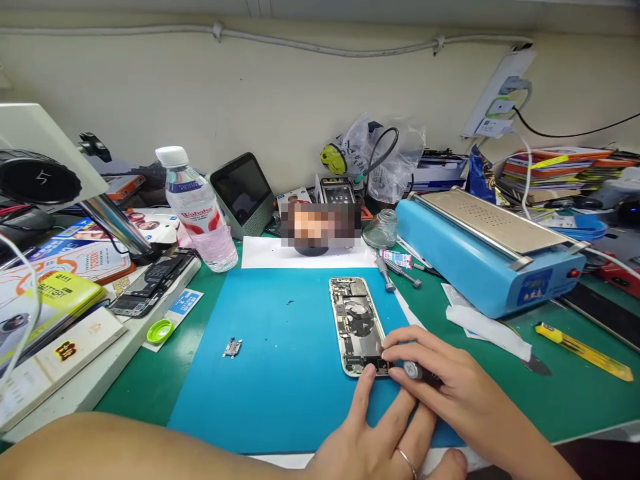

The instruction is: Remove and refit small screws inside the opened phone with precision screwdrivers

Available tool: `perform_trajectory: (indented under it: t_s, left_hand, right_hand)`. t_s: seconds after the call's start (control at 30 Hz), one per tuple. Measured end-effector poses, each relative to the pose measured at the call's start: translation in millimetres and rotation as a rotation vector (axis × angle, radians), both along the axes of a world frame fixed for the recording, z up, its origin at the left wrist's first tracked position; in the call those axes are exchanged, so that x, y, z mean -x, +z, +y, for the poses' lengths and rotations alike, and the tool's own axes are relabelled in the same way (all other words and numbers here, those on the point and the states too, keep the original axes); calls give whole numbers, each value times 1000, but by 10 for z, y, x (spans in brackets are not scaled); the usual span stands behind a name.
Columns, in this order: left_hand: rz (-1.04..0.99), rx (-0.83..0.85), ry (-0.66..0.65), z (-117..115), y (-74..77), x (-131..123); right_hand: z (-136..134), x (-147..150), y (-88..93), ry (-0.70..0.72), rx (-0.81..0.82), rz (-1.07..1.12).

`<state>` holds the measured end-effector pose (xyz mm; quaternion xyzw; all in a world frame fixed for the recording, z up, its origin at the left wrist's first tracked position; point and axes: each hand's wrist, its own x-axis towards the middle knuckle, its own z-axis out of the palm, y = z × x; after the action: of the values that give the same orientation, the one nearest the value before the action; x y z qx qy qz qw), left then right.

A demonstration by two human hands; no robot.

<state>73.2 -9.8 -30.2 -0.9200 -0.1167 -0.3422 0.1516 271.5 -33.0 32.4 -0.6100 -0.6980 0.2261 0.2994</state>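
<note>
An opened phone (pixel 357 320), its inner parts showing, lies on the blue mat (pixel 280 387). My left hand (pixel 380 437), with a ring on one finger, reaches in from below; its fingers are spread and the index fingertip presses the phone's bottom edge. In my right hand (pixel 455 380) is a screwdriver (pixel 414 371), its round grey end with a cross mark poking out between the fingers. The right fingertips touch the phone's lower right corner; whatever lies under them is hidden. A small metal phone part (pixel 233 348) sits apart on the mat's left side.
Several small drivers (pixel 385 273) lie behind the phone near a glass jar (pixel 383 229). To the right are a blue heating-plate machine (pixel 480 253) and a yellow cutter knife (pixel 585 350). A water bottle (pixel 197 210), a microscope stand (pixel 117 230) and boxes occupy the left.
</note>
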Motion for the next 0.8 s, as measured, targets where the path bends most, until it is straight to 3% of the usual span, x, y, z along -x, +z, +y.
perform_trajectory:
  t_s: [0.33, 0.8]
  left_hand:
    - [-22, -25, -23, 41, 51, -7]
    - [-16, -8, -18, 38, 103, 26]
  right_hand:
    - [-15, -24, -13, 55, -96, 36]
    - [-22, 14, 4, 28, -148, 60]
